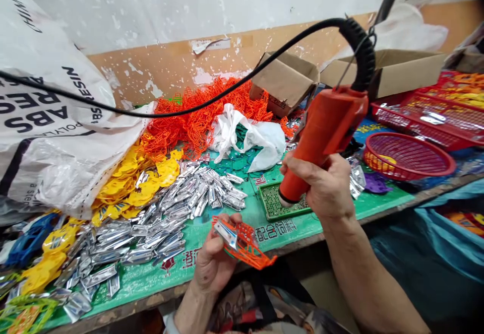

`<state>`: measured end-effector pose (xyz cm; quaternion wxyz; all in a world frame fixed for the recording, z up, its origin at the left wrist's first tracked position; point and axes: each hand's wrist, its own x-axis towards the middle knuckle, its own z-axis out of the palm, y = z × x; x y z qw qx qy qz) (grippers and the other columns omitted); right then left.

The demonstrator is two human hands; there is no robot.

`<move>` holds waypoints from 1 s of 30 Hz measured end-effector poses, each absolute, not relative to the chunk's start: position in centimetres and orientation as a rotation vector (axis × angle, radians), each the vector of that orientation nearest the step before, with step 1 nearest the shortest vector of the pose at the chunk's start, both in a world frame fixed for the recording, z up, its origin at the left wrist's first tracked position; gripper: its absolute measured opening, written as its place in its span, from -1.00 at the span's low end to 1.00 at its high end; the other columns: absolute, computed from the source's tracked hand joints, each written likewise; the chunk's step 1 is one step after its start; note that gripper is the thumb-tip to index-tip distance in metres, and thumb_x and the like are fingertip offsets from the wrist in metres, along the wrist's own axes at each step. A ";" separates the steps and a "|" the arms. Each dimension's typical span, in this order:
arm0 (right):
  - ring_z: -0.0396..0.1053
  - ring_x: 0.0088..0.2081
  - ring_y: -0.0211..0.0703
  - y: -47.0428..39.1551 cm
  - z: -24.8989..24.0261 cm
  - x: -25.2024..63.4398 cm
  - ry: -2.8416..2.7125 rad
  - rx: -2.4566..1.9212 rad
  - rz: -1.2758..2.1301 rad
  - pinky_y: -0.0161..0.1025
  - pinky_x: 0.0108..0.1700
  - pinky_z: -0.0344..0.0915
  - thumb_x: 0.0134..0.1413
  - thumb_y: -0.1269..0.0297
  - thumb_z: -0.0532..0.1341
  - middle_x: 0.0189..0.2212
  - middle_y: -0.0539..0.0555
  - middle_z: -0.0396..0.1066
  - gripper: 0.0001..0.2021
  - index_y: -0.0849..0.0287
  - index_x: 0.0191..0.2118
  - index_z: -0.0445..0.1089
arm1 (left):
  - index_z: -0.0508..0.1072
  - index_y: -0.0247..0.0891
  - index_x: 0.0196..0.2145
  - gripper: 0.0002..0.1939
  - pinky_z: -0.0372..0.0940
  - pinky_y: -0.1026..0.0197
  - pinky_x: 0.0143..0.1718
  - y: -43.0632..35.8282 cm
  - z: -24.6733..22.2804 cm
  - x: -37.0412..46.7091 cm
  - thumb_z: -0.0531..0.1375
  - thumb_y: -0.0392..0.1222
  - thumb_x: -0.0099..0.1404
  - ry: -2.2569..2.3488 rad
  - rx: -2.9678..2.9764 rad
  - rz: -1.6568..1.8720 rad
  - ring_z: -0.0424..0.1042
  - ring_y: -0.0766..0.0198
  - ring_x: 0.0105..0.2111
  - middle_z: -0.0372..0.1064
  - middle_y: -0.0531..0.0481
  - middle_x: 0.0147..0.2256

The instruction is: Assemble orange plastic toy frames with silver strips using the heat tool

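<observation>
My left hand [214,261] pinches an orange plastic lattice part [247,246] with a silver metal-look piece [226,234] lying on it, just past the table's front edge. Wrapped round a red-orange corded power screwdriver [321,132], my right hand [327,183] keeps it tilted, its pale tip pointing down and left. That tip is above a small green tray [274,208] whose dimpled base holds tiny bits, too small to name. A large heap of silver pieces [204,193] spreads over the green table cover [151,278] to the left.
Behind the silver heap lie yellow parts [124,188], orange lattice parts [185,117] and a white plastic bag [264,142]. Cardboard boxes [287,77] stand at the back. Red baskets [410,157] are on the right. A large white sack [53,122] leans at left; a black cable [227,92] crosses overhead.
</observation>
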<state>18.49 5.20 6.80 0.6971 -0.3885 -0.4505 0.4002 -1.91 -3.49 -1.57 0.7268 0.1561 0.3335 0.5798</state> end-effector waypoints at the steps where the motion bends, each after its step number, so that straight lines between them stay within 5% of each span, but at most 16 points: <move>1: 0.34 -0.47 -0.21 5.6 6.8 18.7 -1.012 -0.883 0.830 -0.19 -0.41 0.33 -0.16 0.23 0.44 -0.45 -0.04 0.42 -0.75 0.12 -0.32 0.44 | 0.49 -0.13 -0.31 -0.62 0.47 0.03 -0.25 -3.5 -1.2 -1.8 0.46 -0.09 -0.12 0.727 0.399 1.282 0.52 0.07 -0.30 0.44 -0.04 -0.20; 5: 0.41 -0.19 -0.04 5.6 6.9 18.9 -1.079 -0.966 0.635 -0.08 -0.19 0.41 -0.05 0.22 0.39 -0.15 0.06 0.44 -0.57 0.04 -0.01 0.38 | 0.40 -0.11 -0.29 -0.59 0.44 -0.02 -0.28 -3.4 -0.3 -1.7 0.45 -0.13 -0.09 0.715 0.613 1.312 0.53 0.01 -0.30 0.33 -0.01 -0.19; 8: 0.19 0.18 0.14 3.7 6.1 18.4 -1.146 -1.095 0.314 0.14 0.13 0.25 -0.08 0.24 0.40 0.19 0.18 0.18 -0.28 0.03 0.23 0.18 | 0.37 -0.12 -0.28 -0.58 0.42 0.02 -0.26 -3.2 -0.6 -1.9 0.44 -0.16 -0.07 0.754 0.695 1.331 0.52 0.02 -0.27 0.33 -0.01 -0.17; 10: 0.12 0.24 0.17 1.9 5.0 18.0 -1.249 -1.186 0.253 0.17 0.20 0.17 -0.08 0.23 0.39 0.20 0.21 0.16 -0.32 0.08 0.20 0.22 | 0.36 -0.14 -0.28 -0.60 0.39 0.09 -0.27 -3.0 -0.8 -2.0 0.43 -0.21 -0.06 0.773 0.734 1.339 0.51 0.07 -0.27 0.34 0.00 -0.17; 13: 0.36 0.03 0.03 -0.3 3.1 17.8 -1.416 -1.235 0.790 -0.01 0.04 0.34 0.07 0.14 0.29 0.01 0.18 0.38 -0.63 0.13 -0.01 0.40 | 0.37 -0.17 -0.29 -0.64 0.36 0.16 -0.25 -2.9 -0.9 -2.0 0.40 -0.27 -0.02 0.813 0.763 1.339 0.49 0.17 -0.28 0.36 0.02 -0.18; 16: 0.44 -0.13 -0.07 -1.2 1.6 17.7 -1.376 -1.245 1.328 -0.14 -0.09 0.37 0.11 0.06 0.23 -0.12 0.14 0.48 -0.68 0.16 -0.11 0.44 | 0.40 -0.19 -0.23 -0.65 0.34 0.18 -0.23 -2.9 -0.7 -1.9 0.39 -0.28 0.03 0.865 0.788 1.285 0.47 0.22 -0.29 0.38 0.02 -0.19; 21: 0.40 -0.31 -0.20 -1.0 0.2 16.8 -1.286 -1.264 1.595 -0.25 -0.26 0.30 0.03 0.07 0.28 -0.34 0.04 0.46 -0.64 0.20 -0.12 0.40 | 0.40 -0.18 -0.08 -0.53 0.34 0.21 -0.23 -2.9 -0.8 -2.1 0.40 -0.26 0.04 0.843 0.811 1.230 0.44 0.25 -0.28 0.40 0.01 -0.18; 30: 0.18 -0.59 -0.38 -0.9 -0.2 14.9 -1.077 -1.208 1.893 -0.37 -0.51 0.08 -0.33 0.06 0.43 -0.62 -0.09 0.33 -0.62 0.23 -0.49 0.34 | 0.34 -0.15 0.02 -0.41 0.34 0.23 -0.22 -2.9 -1.1 -2.6 0.43 -0.23 0.05 0.851 0.834 1.211 0.42 0.27 -0.24 0.38 -0.01 -0.11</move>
